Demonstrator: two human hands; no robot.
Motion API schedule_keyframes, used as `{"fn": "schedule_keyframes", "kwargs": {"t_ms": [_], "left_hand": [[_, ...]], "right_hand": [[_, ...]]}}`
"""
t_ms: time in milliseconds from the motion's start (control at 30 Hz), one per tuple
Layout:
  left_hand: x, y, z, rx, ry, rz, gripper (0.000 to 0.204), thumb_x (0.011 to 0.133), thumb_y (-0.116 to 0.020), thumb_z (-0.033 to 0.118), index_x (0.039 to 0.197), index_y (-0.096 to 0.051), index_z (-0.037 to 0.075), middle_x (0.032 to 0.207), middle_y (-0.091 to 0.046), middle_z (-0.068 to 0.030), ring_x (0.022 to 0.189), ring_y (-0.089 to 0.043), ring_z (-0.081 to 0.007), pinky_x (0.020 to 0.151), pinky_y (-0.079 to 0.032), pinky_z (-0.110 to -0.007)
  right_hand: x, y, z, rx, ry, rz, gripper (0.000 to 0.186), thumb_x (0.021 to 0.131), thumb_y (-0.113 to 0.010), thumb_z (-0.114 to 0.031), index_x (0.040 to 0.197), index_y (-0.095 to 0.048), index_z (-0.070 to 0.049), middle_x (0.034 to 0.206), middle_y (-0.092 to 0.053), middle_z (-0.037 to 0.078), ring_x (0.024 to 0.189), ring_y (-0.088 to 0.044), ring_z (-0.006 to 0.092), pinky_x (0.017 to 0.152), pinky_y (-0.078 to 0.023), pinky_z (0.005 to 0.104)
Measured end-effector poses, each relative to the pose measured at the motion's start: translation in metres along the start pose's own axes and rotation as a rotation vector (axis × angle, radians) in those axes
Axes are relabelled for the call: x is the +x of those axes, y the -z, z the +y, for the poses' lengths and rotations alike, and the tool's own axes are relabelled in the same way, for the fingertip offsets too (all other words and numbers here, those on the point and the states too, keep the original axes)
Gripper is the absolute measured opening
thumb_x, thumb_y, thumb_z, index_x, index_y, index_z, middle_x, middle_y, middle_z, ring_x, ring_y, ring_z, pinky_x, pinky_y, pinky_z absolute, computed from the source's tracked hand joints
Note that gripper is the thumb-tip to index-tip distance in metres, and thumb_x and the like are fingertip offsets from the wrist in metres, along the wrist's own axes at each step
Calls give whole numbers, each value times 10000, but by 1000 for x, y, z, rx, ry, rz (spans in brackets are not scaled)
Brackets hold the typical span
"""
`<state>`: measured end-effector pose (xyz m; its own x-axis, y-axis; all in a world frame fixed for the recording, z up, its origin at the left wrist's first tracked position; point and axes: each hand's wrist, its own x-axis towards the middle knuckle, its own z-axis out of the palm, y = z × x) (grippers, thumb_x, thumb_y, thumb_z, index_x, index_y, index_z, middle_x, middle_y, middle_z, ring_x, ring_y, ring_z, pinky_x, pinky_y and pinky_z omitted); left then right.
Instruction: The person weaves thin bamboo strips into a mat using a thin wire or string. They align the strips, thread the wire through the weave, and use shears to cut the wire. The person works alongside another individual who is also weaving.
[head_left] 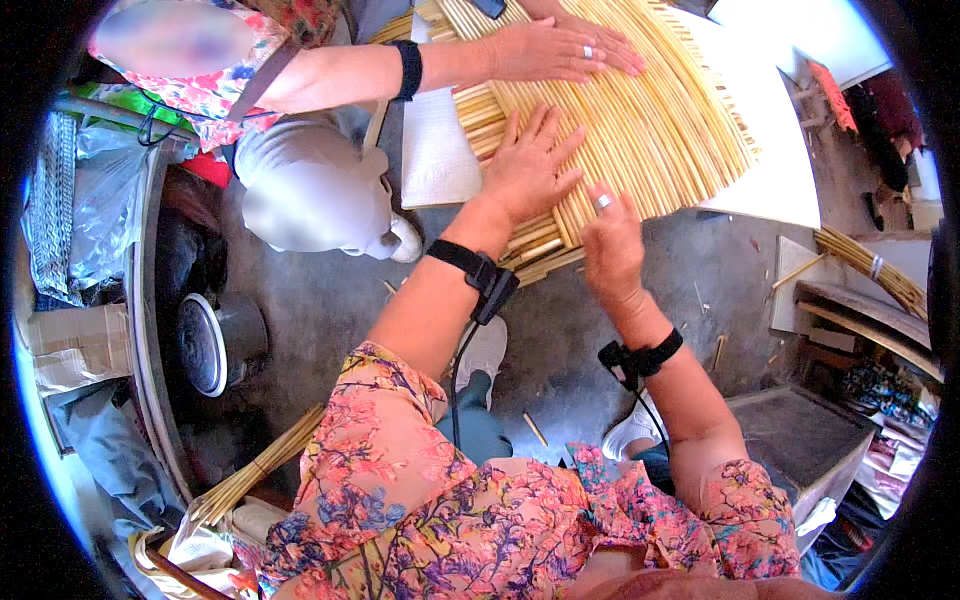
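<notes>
A layer of straw-yellow reed stalks (640,130) lies side by side in a fan-like panel on the table, over a second layer of stalks that shows at its left edge. My left hand (535,165) rests on the left part of the panel, palm down with fingers spread. At the near edge, my right hand (612,240) is closed, its thumb side toward the stalks; whatever its fingers hold is hidden. A co-worker's hand (550,50) lies flat across the far part of the panel, with another hand partly behind it.
A white board (780,190) lies under the stalks. The co-worker stands at the far left. A dark bucket (210,340) stands on the floor at the left, near a bundle of stalks (265,465). Another tied bundle (880,265) and a grey box (800,440) are at the right.
</notes>
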<state>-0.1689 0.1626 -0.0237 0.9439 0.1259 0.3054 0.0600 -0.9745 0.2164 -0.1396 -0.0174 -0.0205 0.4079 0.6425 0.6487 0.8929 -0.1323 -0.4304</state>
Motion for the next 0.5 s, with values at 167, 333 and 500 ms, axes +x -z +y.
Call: {"fn": "schedule_keyframes", "kwargs": {"t_ms": [167,333,500], "left_hand": [[4,-2,1,2,2,12,518,886,-427,393,1342,-393,151,1402,-309,-202,1321,-246,-338,1072,-149,-519],[2,-2,2,-2,25,-17,510,889,-420,385,1343,-391,156,1408,-302,-197,1326,-242,-333,1072,-148,-519],[5,-2,1,27,22,-27,515,891,-412,396,1355,-378,175,1415,-300,-176,1332,-228,-330,1074,-142,-520]], "right_hand": [[-8,0,-9,-25,91,-207,97,806,-570,-72,848,-492,-32,1209,-511,239,1159,-479,377,1007,-320,477],[-5,5,-12,-30,114,-268,103,807,-563,-92,841,-491,-27,1209,-506,250,1173,-464,375,1005,-324,464],[0,20,-17,-69,92,-345,121,801,-544,-94,859,-479,-11,1184,-513,239,1203,-431,362,1015,-314,444]]}}
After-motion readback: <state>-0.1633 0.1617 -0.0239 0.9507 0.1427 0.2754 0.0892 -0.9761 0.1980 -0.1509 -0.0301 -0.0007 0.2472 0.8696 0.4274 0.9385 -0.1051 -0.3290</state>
